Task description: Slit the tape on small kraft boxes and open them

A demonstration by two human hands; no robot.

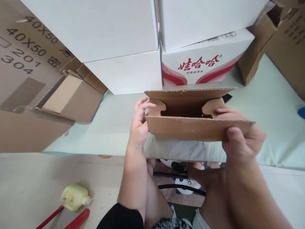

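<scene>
A brown cardboard box (181,128) is tilted with its opening toward me, at the front edge of the table. Its long flaps stand spread apart, and the small side flaps show inside the opening. My right hand (243,136) grips the right end, thumb on the near flap and fingers at the right side flap. Against the left end rests my left hand (140,121), its fingers bent over the left side flap. The inside of the box is dark, so I cannot tell what it holds.
Large white boxes (124,73) and a white box with red lettering (197,66) stand behind. An opened carton (78,98) and large printed cardboard (21,63) lie left, more cardboard (283,51) right. On the floor are a yellow bottle (75,197) and red handles (77,219).
</scene>
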